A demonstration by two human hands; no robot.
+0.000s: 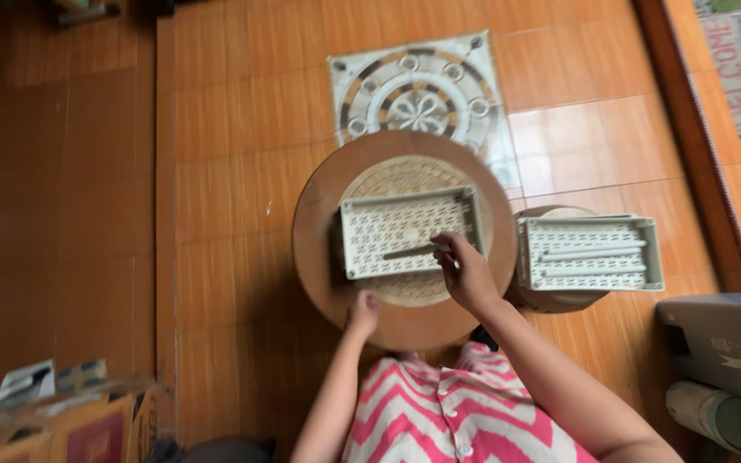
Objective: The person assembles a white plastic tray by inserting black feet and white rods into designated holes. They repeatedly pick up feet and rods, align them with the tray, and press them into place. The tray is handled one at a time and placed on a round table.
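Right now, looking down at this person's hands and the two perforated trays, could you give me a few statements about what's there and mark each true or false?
1. The right hand holds a thin rod over the perforated tray on the round wooden stool. True.
2. The left hand is inside that tray. False: it rests on the stool's near rim, apart from the tray.
3. A second perforated tray, on the person's right, holds several rods. True.
4. The floor is grey carpet. False: it is orange tile with one patterned decorative tile.
5. The trays are stacked. False: they sit side by side on separate stools.
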